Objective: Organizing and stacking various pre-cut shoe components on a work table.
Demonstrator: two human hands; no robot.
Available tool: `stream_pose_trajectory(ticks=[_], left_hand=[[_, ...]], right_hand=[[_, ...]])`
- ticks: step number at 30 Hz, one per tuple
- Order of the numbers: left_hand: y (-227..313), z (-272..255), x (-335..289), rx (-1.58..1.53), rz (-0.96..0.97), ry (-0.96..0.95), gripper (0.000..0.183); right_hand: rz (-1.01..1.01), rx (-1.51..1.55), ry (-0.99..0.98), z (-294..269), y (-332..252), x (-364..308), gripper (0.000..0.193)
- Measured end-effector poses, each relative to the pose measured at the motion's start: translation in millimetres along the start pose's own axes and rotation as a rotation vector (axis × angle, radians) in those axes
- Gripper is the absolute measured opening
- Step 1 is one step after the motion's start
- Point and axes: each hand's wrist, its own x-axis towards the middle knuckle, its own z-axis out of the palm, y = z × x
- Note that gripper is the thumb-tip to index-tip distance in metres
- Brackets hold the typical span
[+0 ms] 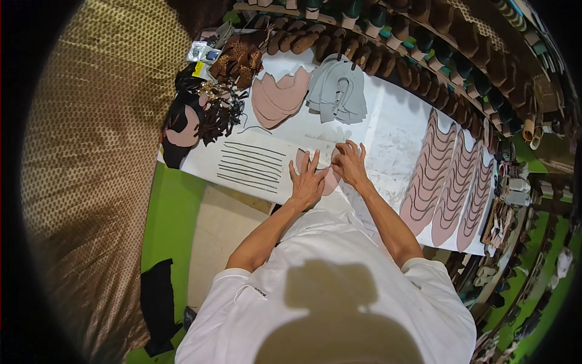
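A curved pink cut piece [330, 182], apparently shoe material, lies on the white table close to my body. My left hand [308, 184] rests over its left side, fingers spread and stretched out, pressing it down. My right hand [350, 165] is at its upper right edge, fingers bent and drawn together; whatever is between the fingertips is too small to make out. To the left, several thin dark strips [251, 167] lie in parallel rows on a pale sheet. Overlapping rows of pink pieces with dark curved edges [429, 176] lie on the right.
Stacked pink pieces [282, 96] and grey pieces [339, 91] lie at the back, beside dark scraps and brown ribbons [221, 115]. Shelves of shoes [400, 67] curve along the back and right. A patterned brown curtain [91, 151] hangs on the left.
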Motion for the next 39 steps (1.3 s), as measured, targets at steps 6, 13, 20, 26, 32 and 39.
stream_pose_trajectory(ticks=[6,13,20,26,32,39], left_hand=[[2,1,-2,0.002,-0.008,0.007,0.043],[2,4,-2,0.02,0.007,0.02,0.043],[2,2,-2,-0.002,0.023,0.041,0.038],[0,5,-3,-0.012,0.012,0.047,0.037],[1,4,-4,-0.067,-0.019,0.029,0.037],[4,1,-1,-0.098,-0.04,0.05,0.036]], right_hand=[[-0.01,-0.114,0.165,6,-7,-26,0.016],[-0.061,-0.066,0.143,10,-1,-26,0.013],[0.101,0.125,0.009,-3,14,-13,0.019],[0.016,0.061,0.043,-3,15,0,0.014],[-0.015,0.031,0.03,-3,16,4,0.009],[-0.011,0.039,0.02,-7,13,4,0.008]])
